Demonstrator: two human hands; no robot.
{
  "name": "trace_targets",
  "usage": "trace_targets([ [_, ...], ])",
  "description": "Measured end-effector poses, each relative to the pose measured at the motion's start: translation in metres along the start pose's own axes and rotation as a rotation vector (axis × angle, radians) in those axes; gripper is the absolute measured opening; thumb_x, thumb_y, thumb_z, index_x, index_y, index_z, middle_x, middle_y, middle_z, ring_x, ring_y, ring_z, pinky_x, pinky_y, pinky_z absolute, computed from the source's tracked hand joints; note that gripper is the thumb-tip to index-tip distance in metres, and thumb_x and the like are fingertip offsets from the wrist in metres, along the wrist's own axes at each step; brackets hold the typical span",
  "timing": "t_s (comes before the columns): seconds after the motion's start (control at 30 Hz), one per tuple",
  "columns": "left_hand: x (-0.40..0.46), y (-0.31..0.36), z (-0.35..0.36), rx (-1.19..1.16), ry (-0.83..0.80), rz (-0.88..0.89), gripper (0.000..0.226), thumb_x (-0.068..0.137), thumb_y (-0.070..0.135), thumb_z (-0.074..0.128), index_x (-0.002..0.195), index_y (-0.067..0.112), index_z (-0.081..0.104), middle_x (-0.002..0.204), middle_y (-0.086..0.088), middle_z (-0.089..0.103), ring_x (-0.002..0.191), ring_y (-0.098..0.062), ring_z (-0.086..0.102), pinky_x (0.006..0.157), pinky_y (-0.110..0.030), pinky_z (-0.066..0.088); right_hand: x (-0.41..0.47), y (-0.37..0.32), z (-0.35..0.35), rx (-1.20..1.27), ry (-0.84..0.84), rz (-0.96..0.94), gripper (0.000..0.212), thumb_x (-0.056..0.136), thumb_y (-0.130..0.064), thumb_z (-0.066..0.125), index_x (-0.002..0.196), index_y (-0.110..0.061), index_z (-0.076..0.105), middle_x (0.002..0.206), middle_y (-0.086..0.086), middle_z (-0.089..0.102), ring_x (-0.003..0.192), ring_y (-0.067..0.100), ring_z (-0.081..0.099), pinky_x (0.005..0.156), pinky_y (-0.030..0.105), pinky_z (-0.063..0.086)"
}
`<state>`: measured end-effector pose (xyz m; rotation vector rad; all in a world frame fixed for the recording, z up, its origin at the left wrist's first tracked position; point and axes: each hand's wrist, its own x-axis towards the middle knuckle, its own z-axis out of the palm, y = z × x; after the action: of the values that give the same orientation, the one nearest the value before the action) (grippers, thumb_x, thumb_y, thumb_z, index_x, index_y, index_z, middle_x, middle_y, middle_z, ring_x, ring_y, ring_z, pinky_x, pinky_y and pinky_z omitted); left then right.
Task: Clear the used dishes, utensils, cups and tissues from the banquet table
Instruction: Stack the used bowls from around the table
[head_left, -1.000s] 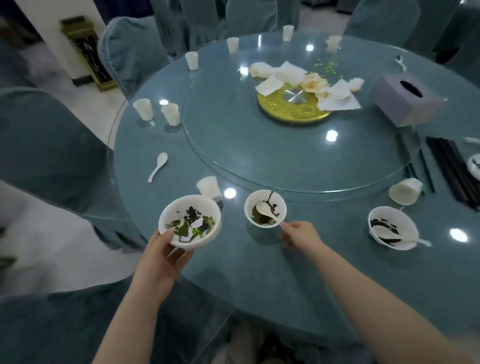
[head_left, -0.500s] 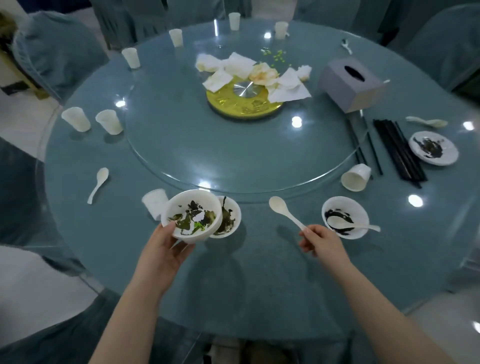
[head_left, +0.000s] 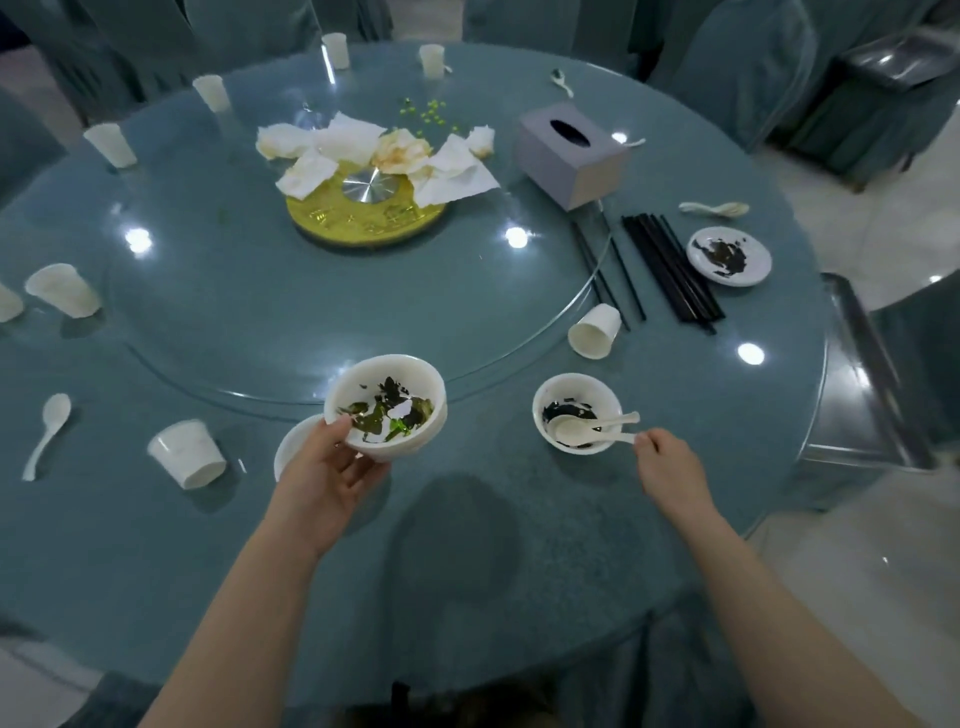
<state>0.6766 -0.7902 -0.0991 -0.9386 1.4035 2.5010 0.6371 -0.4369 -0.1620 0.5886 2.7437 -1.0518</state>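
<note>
My left hand (head_left: 322, 483) grips a white bowl (head_left: 385, 405) smeared with green leftovers, lifted just above the table; a second rim shows right beneath it. A white round dish (head_left: 290, 447) peeks out behind that hand. To the right, another dirty bowl (head_left: 576, 413) stands on the table with two white spoons in it. My right hand (head_left: 672, 470) pinches the handle end of the nearer spoon (head_left: 587, 434). Crumpled used tissues (head_left: 363, 150) lie on the glass turntable (head_left: 311, 312).
A tipped cup (head_left: 595, 332), black chopsticks (head_left: 670, 270), a dirty saucer (head_left: 728, 255), a spoon (head_left: 717, 208) and a grey tissue box (head_left: 571, 156) lie to the right. Cups (head_left: 184, 454) (head_left: 62, 288) and a spoon (head_left: 47, 431) are on the left. Covered chairs ring the table.
My right hand lifted the spoon out of the small bowl and carried it right into the other bowl. My left hand brought its bowl over the small bowl. The view swung right.
</note>
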Motion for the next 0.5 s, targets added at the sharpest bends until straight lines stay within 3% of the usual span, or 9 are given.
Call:
trace_targets([
  [0.17,-0.005,-0.004,-0.002,0.034,-0.001,0.019,0.019,0.095,0.023,0.052,0.110,0.016,0.061,0.094,-0.007,0.072,0.090,-0.024,0.067,0.088,-0.040,0.053,0.010,0.003,0.000,-0.004,0.045,-0.038,0.029,0.098,-0.024,0.042,0.077,-0.008,0.055,0.071,0.004,0.057,0.069,0.026,0.051,0.056,0.033,0.030],
  [0.3,0.000,0.000,0.000,0.036,0.022,0.015,0.029,0.095,0.024,0.051,0.121,0.012,0.057,0.099,-0.009,0.070,0.095,-0.026,0.064,0.094,-0.042,0.049,0.020,-0.001,-0.002,-0.031,0.015,-0.084,0.033,0.097,-0.028,0.044,0.064,-0.025,0.046,0.063,-0.005,0.051,0.060,0.016,0.046,0.051,0.029,0.029],
  [0.37,0.000,-0.002,0.003,0.042,0.030,0.011,0.024,0.095,0.024,0.052,0.116,0.014,0.059,0.094,-0.008,0.072,0.093,-0.026,0.064,0.093,-0.043,0.049,0.022,-0.003,-0.004,-0.066,0.031,-0.061,0.039,0.095,-0.036,0.048,0.059,-0.024,0.041,0.058,-0.005,0.048,0.059,0.018,0.044,0.050,0.029,0.029],
  [0.5,-0.003,-0.008,0.006,0.045,0.050,0.006,0.014,0.095,0.023,0.053,0.104,0.019,0.063,0.087,-0.006,0.074,0.089,-0.025,0.066,0.087,-0.041,0.052,0.025,-0.004,-0.002,-0.057,0.109,0.005,0.041,0.089,-0.050,0.052,0.067,-0.016,0.045,0.064,0.000,0.056,0.066,0.024,0.052,0.055,0.033,0.036],
])
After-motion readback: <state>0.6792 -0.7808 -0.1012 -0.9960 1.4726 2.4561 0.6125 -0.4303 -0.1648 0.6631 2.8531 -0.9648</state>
